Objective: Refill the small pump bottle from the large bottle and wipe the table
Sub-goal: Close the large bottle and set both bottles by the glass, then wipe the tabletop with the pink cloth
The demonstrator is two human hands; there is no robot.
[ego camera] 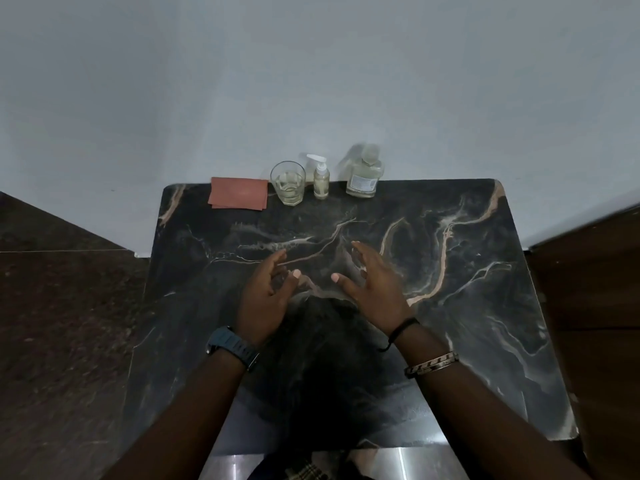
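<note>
Head view, bottles (321, 180) beyond hands (372, 282) (empty)

Small pump bottle (321, 181) (upright) beside large bottle (363, 174).

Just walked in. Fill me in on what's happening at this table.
A person stands at a dark marble table with both hands held open above its middle, the left hand and right hand holding nothing. Along the far edge by the wall sit a folded pink cloth, a glass with some pale liquid, the small pump bottle and the large bottle, all upright and untouched. Neither bottle appears opened, and the cloth is unused.
</note>
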